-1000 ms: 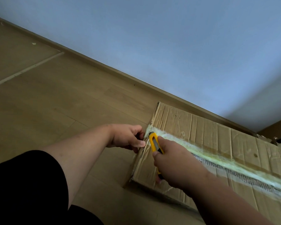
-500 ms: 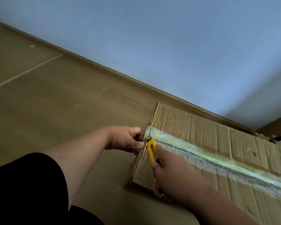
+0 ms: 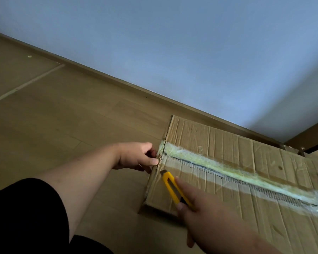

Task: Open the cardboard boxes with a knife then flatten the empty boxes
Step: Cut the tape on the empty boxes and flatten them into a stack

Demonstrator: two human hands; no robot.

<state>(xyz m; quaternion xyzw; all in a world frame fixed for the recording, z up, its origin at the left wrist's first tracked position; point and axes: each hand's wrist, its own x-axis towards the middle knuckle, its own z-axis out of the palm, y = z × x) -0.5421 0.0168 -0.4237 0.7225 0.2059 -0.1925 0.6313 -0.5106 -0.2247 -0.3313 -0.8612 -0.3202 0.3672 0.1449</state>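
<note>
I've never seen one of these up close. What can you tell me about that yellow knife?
The knife is a slim yellow plastic box cutter with a long slot along its body. The right hand grips its rear end. Its short blade tip touches the cardboard box beside the taped seam.

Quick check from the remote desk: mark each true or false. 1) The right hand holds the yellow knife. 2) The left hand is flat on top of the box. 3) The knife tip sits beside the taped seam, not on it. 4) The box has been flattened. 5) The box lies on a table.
1) True: the right hand grips the yellow knife.
2) False: the left hand holds the end edge of the box, fingers curled.
3) True: the tip rests on bare cardboard just short of the taped seam.
4) False: it is closed, with tape along the seam.
5) False: it lies on the wooden floor.
</note>
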